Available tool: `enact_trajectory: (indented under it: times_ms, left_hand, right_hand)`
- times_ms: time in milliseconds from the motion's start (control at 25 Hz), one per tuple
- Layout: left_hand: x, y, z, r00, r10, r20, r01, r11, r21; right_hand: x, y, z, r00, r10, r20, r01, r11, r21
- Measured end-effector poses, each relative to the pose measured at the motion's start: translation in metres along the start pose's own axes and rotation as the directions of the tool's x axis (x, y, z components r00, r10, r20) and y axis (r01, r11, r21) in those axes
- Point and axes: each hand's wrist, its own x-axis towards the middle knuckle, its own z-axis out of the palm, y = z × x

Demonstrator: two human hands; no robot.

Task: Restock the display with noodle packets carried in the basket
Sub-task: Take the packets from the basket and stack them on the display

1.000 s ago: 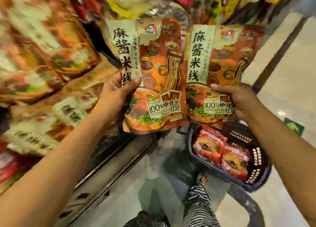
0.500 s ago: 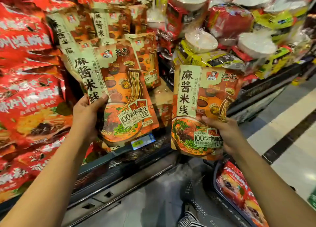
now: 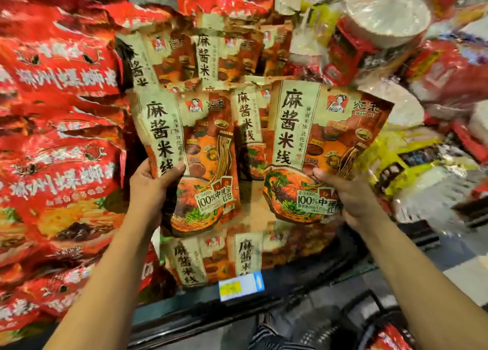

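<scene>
I hold two orange-and-green noodle packets upright in front of the display. My left hand (image 3: 150,188) grips the left packet (image 3: 200,149) by its lower left edge, thumb across the front. My right hand (image 3: 348,199) grips the right packet (image 3: 322,138) near its bottom, thumb on the front. Both packets are close to the rows of matching packets (image 3: 211,56) stacked on the shelf behind them. More of the same packets (image 3: 190,262) stand on the row below. A corner of the basket (image 3: 380,323) shows at the bottom right with red packets (image 3: 393,339) inside.
Big red noodle bags (image 3: 60,138) fill the shelves on the left. White-lidded bowl noodles (image 3: 385,14) and yellow packs (image 3: 412,159) crowd the right. A blue and yellow price tag (image 3: 241,286) sits on the dark shelf edge (image 3: 237,312). My striped trouser leg (image 3: 266,336) is below.
My view has swung from the aisle floor and basket to the shelf. Both hands have carried the packets up and in toward the matching packets; the basket has slipped to the frame's corner.
</scene>
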Motion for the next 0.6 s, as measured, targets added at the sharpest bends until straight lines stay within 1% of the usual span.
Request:
enact_trajectory:
  times_ms: [280, 400, 440, 520, 600]
  left_hand:
    - [0.062, -0.015, 0.027, 0.995, -0.045, -0.084, 0.044, 0.999, -0.011]
    - [0.080, -0.026, 0.036, 0.987, -0.074, -0.140, 0.079, 0.997, 0.024]
    - [0.085, -0.031, 0.039, 0.984, -0.073, -0.164, 0.085, 0.994, 0.062]
    - [0.092, -0.042, 0.043, 0.974, -0.056, -0.220, 0.094, 0.982, 0.166]
    - [0.094, -0.050, 0.042, 0.961, -0.006, -0.276, 0.088, 0.954, 0.287]
  right_hand:
    - [0.135, 0.001, 0.027, 0.970, 0.113, 0.215, -0.109, 0.994, -0.031]
    - [0.172, 0.016, 0.040, 0.949, 0.176, 0.262, -0.149, 0.982, -0.118]
    - [0.181, 0.023, 0.045, 0.950, 0.195, 0.245, -0.160, 0.974, -0.158]
    - [0.193, 0.034, 0.054, 0.962, 0.228, 0.150, -0.193, 0.958, -0.213]
    - [0.198, 0.043, 0.055, 0.975, 0.202, 0.094, -0.166, 0.940, -0.297]
